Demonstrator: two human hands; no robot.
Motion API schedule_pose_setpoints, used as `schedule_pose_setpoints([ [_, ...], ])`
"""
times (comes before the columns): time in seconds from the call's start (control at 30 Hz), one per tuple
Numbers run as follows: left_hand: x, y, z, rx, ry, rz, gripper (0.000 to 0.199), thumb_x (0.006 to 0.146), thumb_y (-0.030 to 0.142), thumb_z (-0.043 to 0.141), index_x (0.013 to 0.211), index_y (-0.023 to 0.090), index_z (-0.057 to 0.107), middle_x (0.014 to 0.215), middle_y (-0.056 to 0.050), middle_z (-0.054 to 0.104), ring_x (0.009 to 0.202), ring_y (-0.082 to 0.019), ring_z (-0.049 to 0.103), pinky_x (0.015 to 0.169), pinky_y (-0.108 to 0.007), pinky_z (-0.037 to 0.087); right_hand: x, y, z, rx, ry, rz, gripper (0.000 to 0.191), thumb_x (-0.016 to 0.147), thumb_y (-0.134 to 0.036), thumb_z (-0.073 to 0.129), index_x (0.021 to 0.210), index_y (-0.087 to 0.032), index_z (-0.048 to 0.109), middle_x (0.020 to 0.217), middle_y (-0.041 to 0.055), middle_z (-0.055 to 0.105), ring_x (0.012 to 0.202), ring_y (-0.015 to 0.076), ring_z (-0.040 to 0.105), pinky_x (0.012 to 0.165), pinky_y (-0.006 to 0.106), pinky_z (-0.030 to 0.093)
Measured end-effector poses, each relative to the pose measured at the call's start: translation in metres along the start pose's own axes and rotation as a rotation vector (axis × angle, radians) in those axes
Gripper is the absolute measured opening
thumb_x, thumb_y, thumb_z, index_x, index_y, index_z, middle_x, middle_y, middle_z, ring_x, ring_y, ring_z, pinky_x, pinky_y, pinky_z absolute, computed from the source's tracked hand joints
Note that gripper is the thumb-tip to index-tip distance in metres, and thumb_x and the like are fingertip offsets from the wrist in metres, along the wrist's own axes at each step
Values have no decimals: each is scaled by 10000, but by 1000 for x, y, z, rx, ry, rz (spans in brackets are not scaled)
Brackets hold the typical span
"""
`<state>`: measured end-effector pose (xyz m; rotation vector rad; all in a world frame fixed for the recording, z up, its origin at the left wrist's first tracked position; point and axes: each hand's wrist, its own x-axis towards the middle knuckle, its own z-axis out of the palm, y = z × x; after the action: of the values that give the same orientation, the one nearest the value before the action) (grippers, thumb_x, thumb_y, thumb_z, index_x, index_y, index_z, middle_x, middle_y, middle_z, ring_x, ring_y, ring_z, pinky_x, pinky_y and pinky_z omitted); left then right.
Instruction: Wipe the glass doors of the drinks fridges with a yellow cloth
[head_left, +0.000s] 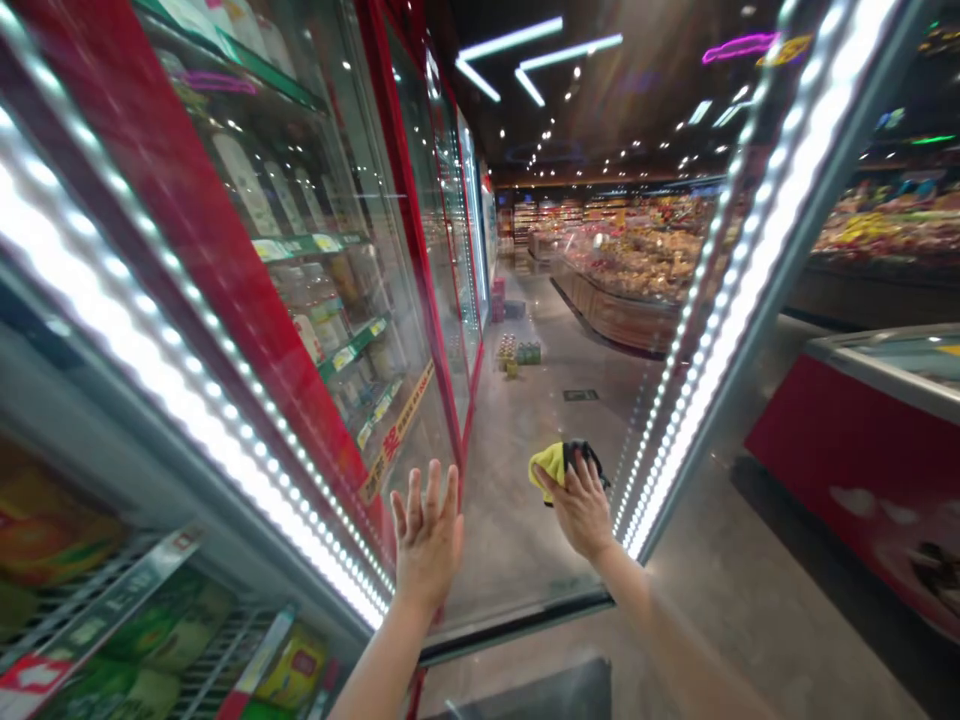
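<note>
A glass door (517, 560) with bright LED strips along its sides stands in front of me. Fingers spread and holding nothing, my left hand (427, 540) is raised near the lower left of the pane, apparently flat against it. To its right, my right hand (583, 510) presses a bunched yellow and black cleaning cloth (551, 466) against the glass. The cloth's dark side shows beyond the fingers, close to the right LED strip (675, 430).
Shelves with packaged goods (161, 630) are at the lower left. Beyond the glass, red-framed coolers (442, 370) line the left. A red chest freezer (847, 440) stands on the right. Bottle packs (527, 352) sit on the floor near a curved produce stand (607, 300).
</note>
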<state>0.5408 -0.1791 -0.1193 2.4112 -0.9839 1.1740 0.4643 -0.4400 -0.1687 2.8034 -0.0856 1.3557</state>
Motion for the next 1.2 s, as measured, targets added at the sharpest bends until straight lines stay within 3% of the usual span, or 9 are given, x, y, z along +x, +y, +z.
schedule_pose_setpoints([
  [0.17, -9, -31, -9, 16, 19, -46, 864, 954, 200, 599, 1653, 311, 103, 1751, -40, 73, 1615, -288, 39, 1317, -560, 53, 54, -44, 2, 3, 202, 339, 710, 1006, -284, 519, 1655, -320, 233, 1632, 194, 334, 1558, 458, 182, 1120, 729, 376],
  [0.3, -19, -40, -7, 7, 28, -51, 846, 960, 183, 577, 1652, 327, 111, 1752, -26, 86, 1615, -283, 61, 1322, -544, 66, 41, -97, 34, 1, 184, 119, 689, 955, -281, 625, 1591, -395, 384, 1501, 146, 486, 1543, 448, 227, 1169, 730, 304],
  [0.4, -27, -45, -9, 13, 13, -39, 856, 955, 173, 582, 1655, 308, 110, 1752, -30, 78, 1614, -284, 56, 1325, -531, 62, 2, -92, 44, 6, 79, -52, 715, 908, -162, 639, 1524, -479, 462, 1425, 74, 557, 1535, 382, 283, 1221, 666, 279],
  [0.53, -35, -63, -18, 62, -10, -56, 888, 947, 185, 605, 1658, 277, 81, 1748, -71, 67, 1609, -311, 85, 1320, -560, 88, 7, -79, 31, 35, 88, 166, 721, 944, -154, 554, 1602, -380, 364, 1541, 143, 449, 1577, 422, 147, 1180, 727, 295],
  [0.63, -37, -78, -26, 96, -11, -84, 901, 944, 202, 620, 1657, 277, 75, 1742, -91, 93, 1602, -326, 114, 1313, -580, 117, 45, -108, 30, 63, 182, 336, 695, 981, -247, 527, 1637, -294, 304, 1609, 208, 328, 1573, 477, 69, 1144, 793, 262],
  [0.77, -42, -90, -32, 144, -40, -104, 883, 951, 230, 618, 1655, 272, 87, 1726, -113, 173, 1592, -331, 143, 1311, -588, 112, 45, -153, 50, 55, 152, 137, 647, 943, -237, 600, 1557, -388, 459, 1468, 148, 502, 1542, 458, 192, 1182, 769, 201],
  [0.87, -47, -94, -35, 161, -102, -118, 861, 967, 243, 596, 1655, 260, 78, 1709, -127, 237, 1584, -335, 168, 1307, -599, 111, 17, -157, 58, 50, 70, -89, 662, 918, -179, 621, 1488, -496, 511, 1356, 59, 601, 1477, 357, 357, 1239, 655, 205],
  [1.1, -56, -110, -53, 195, -128, -150, 873, 976, 256, 590, 1656, 218, 44, 1715, -162, 206, 1595, -332, 119, 1307, -586, 103, 56, -189, 50, 60, 114, 257, 648, 944, -265, 598, 1569, -345, 451, 1475, 165, 508, 1541, 471, 178, 1170, 748, 230],
  [1.2, -61, -116, -58, 206, -102, -153, 856, 983, 211, 559, 1658, 210, 32, 1721, -164, 190, 1600, -327, 76, 1302, -595, 105, 54, -214, 63, 101, 72, 66, 638, 924, -249, 623, 1526, -416, 496, 1420, 102, 585, 1493, 406, 329, 1212, 699, 193],
])
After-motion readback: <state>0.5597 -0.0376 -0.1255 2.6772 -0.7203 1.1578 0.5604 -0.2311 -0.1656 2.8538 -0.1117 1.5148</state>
